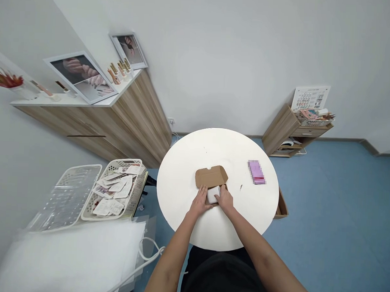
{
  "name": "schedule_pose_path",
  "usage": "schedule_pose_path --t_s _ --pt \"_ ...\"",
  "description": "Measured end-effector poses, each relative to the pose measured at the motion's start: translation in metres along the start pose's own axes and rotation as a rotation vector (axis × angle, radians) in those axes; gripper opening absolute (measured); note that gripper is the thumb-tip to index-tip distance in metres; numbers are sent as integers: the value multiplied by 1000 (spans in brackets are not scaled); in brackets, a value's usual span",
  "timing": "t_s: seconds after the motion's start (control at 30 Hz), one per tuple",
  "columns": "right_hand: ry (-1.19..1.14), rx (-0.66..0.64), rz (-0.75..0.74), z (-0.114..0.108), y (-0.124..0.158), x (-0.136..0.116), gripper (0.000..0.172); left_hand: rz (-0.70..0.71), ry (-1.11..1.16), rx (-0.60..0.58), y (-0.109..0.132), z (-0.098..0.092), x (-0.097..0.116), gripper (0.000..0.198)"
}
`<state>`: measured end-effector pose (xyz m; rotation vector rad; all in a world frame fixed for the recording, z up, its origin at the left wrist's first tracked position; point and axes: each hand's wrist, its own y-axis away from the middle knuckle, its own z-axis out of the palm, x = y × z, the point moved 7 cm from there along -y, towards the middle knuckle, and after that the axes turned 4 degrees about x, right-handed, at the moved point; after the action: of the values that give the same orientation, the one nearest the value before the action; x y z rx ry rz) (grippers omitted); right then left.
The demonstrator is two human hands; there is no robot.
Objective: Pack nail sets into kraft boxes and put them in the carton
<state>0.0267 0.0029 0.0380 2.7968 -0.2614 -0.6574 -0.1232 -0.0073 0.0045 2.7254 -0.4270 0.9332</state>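
**My 2 hands on a little kraft box**

My left hand [200, 202] and right hand [225, 198] sit either side of a white packet [213, 194] in the open cardboard box [211, 177], near the middle of the round white table [184, 171]. Fingers on both hands are pressed together, but I can't tell if they're pinching the packet or the box. A blurred pink packet [256, 172] lies well off to the right.

No readable text anywhere.
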Motion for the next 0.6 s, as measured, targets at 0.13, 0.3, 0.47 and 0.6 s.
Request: schedule_pose_path --t_s 0.13,0.3,0.47,0.6 --pt "126 39 -106 -8 -3 -8 34 12 -33 -18 -11 -5 1 100" --pt "-179 153 -62 -38 -31 2 19 72 -75 59 -14 -23 11 86" --pt "-469 205 247 -68 -79 44 31 -129 174 467 -15 -70 -7 42" --pt "-567 1 356 -62 -107 53 37 -704 621 424 -31 -74 -49 49"
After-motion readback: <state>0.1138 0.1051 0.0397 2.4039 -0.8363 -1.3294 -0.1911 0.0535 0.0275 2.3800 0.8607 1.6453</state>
